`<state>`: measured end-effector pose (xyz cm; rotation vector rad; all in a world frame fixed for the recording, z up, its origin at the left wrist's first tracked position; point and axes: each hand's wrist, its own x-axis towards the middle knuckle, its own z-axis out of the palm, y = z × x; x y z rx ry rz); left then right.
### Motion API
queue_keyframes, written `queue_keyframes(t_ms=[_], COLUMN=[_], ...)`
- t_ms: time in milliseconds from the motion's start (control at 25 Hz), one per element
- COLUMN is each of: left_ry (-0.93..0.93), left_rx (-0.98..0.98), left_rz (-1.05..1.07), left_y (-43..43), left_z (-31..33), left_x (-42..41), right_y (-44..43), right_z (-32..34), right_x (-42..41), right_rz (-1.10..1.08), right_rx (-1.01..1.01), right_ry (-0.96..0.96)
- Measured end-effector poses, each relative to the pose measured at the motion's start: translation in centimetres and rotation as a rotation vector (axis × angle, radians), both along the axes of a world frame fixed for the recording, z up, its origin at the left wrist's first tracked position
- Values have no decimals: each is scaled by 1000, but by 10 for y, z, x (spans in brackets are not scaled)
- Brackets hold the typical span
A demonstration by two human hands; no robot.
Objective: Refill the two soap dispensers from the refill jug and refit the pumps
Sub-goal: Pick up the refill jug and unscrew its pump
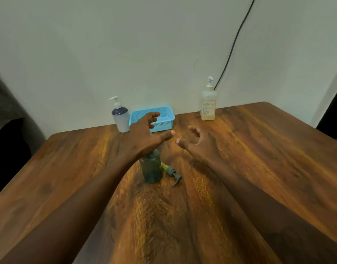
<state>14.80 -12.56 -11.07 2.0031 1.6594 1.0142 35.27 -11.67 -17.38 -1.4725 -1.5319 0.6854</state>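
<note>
A dark green see-through dispenser bottle [152, 168] stands in the middle of the wooden table [259, 159] with no pump on it. Its grey pump [172, 173] with a yellowish tube lies flat on the table just right of the bottle. My left hand [146, 133] hovers above and behind the bottle, fingers spread, holding nothing; the wrist hides the bottle's neck. My right hand [196, 141] is open too, a little to the right, fingers curled apart. A white dispenser with a dark blue top [121, 117] stands at the back left, pump fitted. A tall clear bottle [208, 103] with pale yellow liquid stands at the back right.
A light blue plastic basket [164, 116] sits against the wall between the two back bottles, partly behind my left hand. A black cable [234, 42] runs down the wall to behind the tall bottle. A dark shape is at the left edge.
</note>
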Motion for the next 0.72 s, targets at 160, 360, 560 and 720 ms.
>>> queue_keyframes(t_ms=[160,360,560,720], left_ry=[-10,33,57,-28], left_rx=[18,-17,-107,-210], left_rz=[-45,-42,-12,-10], left_y=[43,113,179,217], left_z=[25,40,29,16], left_x=[42,100,144,174], right_y=[29,82,153,202], right_z=[23,28,27,24], right_x=[26,61,101,125], right_rz=[-109,-213,-218,-179], right_rx=[38,55,-12,-94], right_ry=[65,167,153,146])
